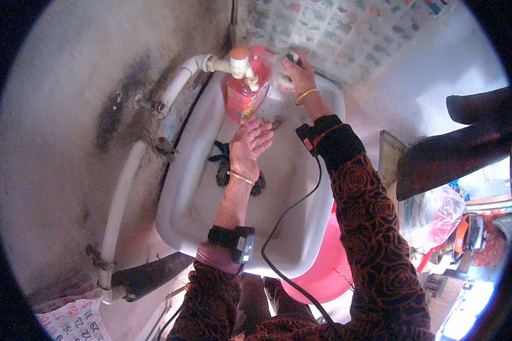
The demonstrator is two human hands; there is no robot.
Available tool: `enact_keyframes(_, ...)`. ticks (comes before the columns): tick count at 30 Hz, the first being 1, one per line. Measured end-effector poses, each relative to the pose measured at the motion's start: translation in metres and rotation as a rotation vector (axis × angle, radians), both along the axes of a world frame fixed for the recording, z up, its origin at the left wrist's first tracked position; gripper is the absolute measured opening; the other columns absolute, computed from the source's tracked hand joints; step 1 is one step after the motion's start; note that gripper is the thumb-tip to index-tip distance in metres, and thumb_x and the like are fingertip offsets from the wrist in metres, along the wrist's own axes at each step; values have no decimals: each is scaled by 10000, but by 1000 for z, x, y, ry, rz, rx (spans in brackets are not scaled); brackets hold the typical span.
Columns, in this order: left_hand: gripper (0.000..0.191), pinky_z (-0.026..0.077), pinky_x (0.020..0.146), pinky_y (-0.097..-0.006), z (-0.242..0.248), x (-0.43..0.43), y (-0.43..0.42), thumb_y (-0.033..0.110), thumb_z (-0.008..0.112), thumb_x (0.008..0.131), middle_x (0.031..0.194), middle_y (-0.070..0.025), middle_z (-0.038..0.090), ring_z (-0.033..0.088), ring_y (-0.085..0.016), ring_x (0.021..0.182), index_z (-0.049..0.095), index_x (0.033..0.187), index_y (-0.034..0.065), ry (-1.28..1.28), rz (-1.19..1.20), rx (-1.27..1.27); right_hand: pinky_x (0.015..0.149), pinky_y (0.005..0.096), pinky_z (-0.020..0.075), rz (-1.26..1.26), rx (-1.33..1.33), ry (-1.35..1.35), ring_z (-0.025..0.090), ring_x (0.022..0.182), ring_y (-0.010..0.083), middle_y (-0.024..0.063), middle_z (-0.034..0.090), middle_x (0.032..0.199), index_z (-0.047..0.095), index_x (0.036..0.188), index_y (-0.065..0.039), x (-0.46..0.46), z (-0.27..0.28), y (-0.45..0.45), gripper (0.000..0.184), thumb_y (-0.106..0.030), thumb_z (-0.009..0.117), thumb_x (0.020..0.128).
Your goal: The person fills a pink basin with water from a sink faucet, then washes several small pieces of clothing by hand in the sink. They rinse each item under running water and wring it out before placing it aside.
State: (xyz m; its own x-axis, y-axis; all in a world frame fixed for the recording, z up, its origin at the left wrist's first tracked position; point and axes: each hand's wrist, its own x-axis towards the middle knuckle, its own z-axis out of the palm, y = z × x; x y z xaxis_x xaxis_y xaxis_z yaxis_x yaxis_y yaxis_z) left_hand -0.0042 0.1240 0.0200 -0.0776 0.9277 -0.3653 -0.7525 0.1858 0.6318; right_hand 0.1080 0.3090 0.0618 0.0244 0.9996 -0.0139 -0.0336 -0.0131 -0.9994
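Note:
A white sink basin (187, 209) lies before me. My left hand (249, 145) is over it, palm turned to the right, fingers extended and holding nothing. Beneath that hand lies a dark, bristly object (258, 183) with a dark blue piece (221, 151) beside it, both partly hidden. At the basin's far end, my right hand (299, 76) grips a whitish object (280, 76); its exact kind is unclear. Left of it stands a red plastic bottle (241, 100) with a pump top. In front of the bottle is a tap (239, 68) with an orange handle.
A white pipe (123, 200) runs along the stained left wall to the tap. A black cable (281, 217) hangs from my right wrist across the basin. A pink-red tub (330, 264) sits below right. Dark fabric (448, 149) and a clear plastic bag (439, 213) are at right.

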Motion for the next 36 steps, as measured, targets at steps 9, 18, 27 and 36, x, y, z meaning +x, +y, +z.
enact_keyframes(9,609,467,899,-399,-1,1,-1,529,459,937,1115,-148,628,602,-256,1006,497,1225,-7,-3,-43,-4,806,334,506,143,-71,-263,633,955,227,176,634,1086,527,1250,36,-14,24,31,821,-623,643,774)
enact_keyframes(18,615,482,887,-401,1,0,-1,533,484,929,1111,-154,623,603,-256,994,498,1218,-9,-19,-35,-1,901,348,471,394,9,-623,587,1073,250,199,588,1220,480,1302,85,-25,59,27,978,-674,666,714)
enact_keyframes(27,588,499,873,-419,2,3,-2,501,520,919,1099,-154,625,607,-264,990,503,1210,-11,-33,-44,-1,961,350,420,423,-3,-567,569,1109,241,160,574,1265,519,1301,24,-26,55,30,836,-588,678,755)
enact_keyframes(36,556,507,866,-422,0,2,-2,477,515,926,1100,-159,624,615,-258,967,504,1212,0,-46,-42,-1,747,333,516,419,-180,-298,628,867,171,82,664,1029,655,1071,-7,-30,59,21,515,-432,718,788)
